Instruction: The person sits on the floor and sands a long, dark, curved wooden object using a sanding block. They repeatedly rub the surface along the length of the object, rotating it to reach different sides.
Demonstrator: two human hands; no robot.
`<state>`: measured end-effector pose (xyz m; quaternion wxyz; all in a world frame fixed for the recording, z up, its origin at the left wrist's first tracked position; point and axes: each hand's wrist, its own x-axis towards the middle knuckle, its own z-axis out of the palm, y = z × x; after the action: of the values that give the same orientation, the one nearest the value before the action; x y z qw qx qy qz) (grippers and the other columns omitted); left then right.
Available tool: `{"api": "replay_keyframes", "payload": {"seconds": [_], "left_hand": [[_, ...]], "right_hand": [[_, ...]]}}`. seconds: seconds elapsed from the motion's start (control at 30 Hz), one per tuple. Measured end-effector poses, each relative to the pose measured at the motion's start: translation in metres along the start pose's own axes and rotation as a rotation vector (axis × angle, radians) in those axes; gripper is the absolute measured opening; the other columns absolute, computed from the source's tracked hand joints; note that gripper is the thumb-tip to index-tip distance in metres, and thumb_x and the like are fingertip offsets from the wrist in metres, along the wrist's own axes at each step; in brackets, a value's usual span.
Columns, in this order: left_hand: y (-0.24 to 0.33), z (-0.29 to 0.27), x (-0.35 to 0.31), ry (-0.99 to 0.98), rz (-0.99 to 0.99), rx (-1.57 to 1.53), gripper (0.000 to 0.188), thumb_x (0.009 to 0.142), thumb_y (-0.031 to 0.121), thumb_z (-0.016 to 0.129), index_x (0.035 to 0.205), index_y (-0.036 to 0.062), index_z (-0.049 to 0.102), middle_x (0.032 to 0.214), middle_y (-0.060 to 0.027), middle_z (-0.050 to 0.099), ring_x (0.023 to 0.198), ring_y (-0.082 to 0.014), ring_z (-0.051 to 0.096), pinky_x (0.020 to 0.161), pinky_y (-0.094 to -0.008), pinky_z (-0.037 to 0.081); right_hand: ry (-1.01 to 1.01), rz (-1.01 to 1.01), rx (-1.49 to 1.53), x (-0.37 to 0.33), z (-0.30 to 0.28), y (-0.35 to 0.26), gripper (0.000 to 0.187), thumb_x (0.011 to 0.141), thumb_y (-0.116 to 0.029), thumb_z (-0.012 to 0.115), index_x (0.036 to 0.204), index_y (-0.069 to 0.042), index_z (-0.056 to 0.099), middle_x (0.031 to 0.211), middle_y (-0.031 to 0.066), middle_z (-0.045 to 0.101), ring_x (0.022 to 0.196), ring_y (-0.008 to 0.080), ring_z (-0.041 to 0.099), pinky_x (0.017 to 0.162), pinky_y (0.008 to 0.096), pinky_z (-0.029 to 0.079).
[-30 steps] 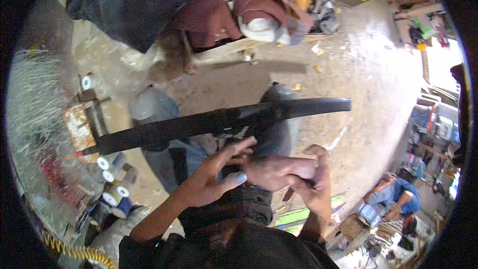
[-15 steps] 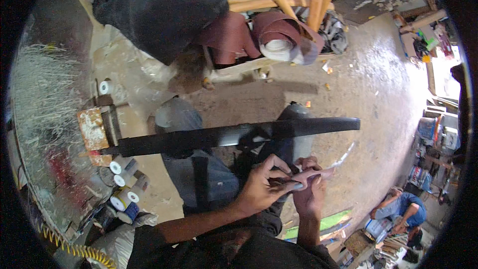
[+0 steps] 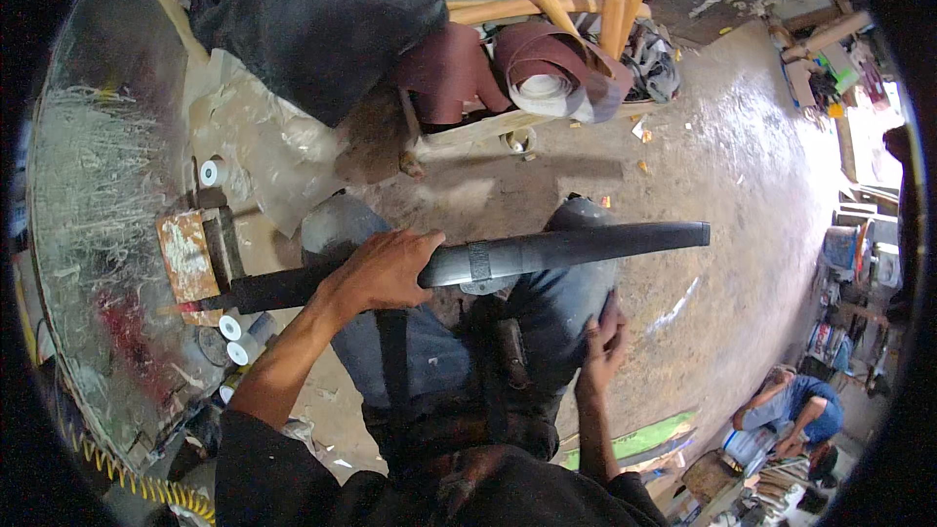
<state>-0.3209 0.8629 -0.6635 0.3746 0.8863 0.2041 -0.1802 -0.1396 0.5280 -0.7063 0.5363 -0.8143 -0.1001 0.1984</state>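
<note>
**Left hand (image 3: 381,268) clamped on black piece (image 3: 595,247), right hand (image 3: 602,346) apart from it**

From the left edge of the frame we log a bench (image 3: 102,185), its dark top streaked white, with a red stain lower down. Yellow coiled hose (image 3: 146,483) at lower left, below the bench. Right of the bench: a paint-chipped block (image 3: 188,254), one white spool (image 3: 212,173) above it, more spools (image 3: 232,327) below. Dark sack (image 3: 322,29), upper left of centre.

Middle of the frame: the black piece, long and slightly curved, lies across both knees, from left of centre to right of centre. We see the left hand over its left half, fingers wrapped around it from above.

Maroon rolls (image 3: 454,73) sit at upper centre, pale poles (image 3: 615,0) just right of them. Below the black piece, right of centre, the right hand is beside the right knee, fingers bent around a small brown piece (image 3: 610,307); how tightly, we can't tell. Green strip (image 3: 649,437) at lower right; past it, a crouching co-worker (image 3: 795,410).
</note>
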Motion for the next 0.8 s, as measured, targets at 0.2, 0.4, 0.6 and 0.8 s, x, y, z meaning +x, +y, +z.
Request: {"api": "replay_keyframes", "payload": {"seconds": [0.2, 0.4, 0.6, 0.8], "left_hand": [[0.054, 0.019, 0.022, -0.043, 0.060, -0.085, 0.068, 0.073, 0.021, 0.078, 0.129, -0.0073, 0.053, 0.104, -0.0286, 0.069, 0.098, -0.0441, 0.068, 0.087, -0.0501, 0.054], [0.097, 0.032, 0.047, -0.056, 0.109, -0.166, 0.060, 0.079, 0.025, 0.080, 0.121, -0.0053, 0.051, 0.105, -0.0309, 0.067, 0.100, -0.0480, 0.066, 0.086, -0.0530, 0.053], [0.103, 0.011, 0.055, -0.237, 0.137, -0.241, 0.063, 0.100, 0.045, 0.058, 0.123, -0.0125, 0.047, 0.104, -0.0300, 0.067, 0.096, -0.0426, 0.069, 0.084, -0.0482, 0.054], [0.114, -0.008, 0.046, -0.611, -0.239, -0.946, 0.038, 0.108, 0.039, 0.043, 0.118, 0.0031, 0.045, 0.089, -0.0104, 0.066, 0.062, -0.0157, 0.066, 0.052, -0.0303, 0.054]], "right_hand": [[-0.070, -0.049, 0.097, -0.011, 0.010, -0.008, 0.053, 0.105, -0.022, 0.051, 0.149, 0.005, 0.039, 0.155, 0.0215, 0.039, 0.145, 0.0352, 0.035, 0.122, 0.0415, 0.021], [0.177, 0.084, 0.292, 0.022, -0.034, -0.051, 0.054, 0.107, -0.033, 0.048, 0.155, -0.010, 0.035, 0.156, 0.0143, 0.041, 0.142, 0.0272, 0.042, 0.100, 0.0409, 0.055], [-0.338, -0.644, -0.742, 0.074, -0.045, -0.107, 0.055, 0.097, -0.010, 0.054, 0.151, -0.011, 0.045, 0.156, 0.0127, 0.044, 0.145, 0.0368, 0.039, 0.118, 0.0463, 0.037], [-0.582, -0.782, -0.848, 0.100, -0.042, -0.101, 0.057, 0.094, -0.013, 0.052, 0.151, -0.010, 0.046, 0.156, 0.0102, 0.044, 0.147, 0.0356, 0.034, 0.121, 0.0470, 0.032]]}}
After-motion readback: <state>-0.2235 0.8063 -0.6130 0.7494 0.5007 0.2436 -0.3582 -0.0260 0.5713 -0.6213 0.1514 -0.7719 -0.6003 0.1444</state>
